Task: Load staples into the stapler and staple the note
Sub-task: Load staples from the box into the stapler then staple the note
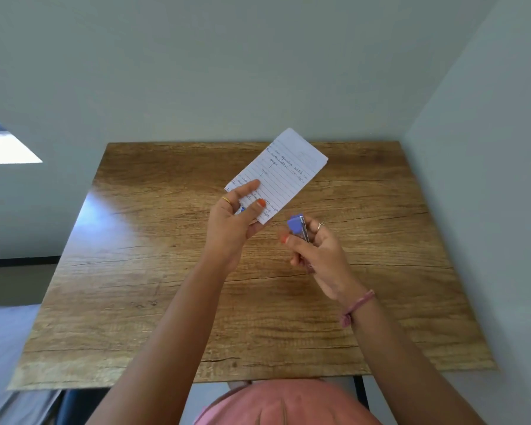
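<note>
The left hand (pixel 236 216) pinches the lined note (pixel 281 173) by its near end, holding it up over the middle of the desk (pixel 135 271), with something small and blue tucked behind the fingers. Just right of it, the right hand (pixel 318 253) is closed around the small blue stapler (pixel 298 227). The thin, floppy paper probably needs support close to the stapling corner, while the rigid stapler suits a firm squeeze.

Both hands (pixel 232 222) raised, fingers (pixel 295 239) seemingly curled.
</note>
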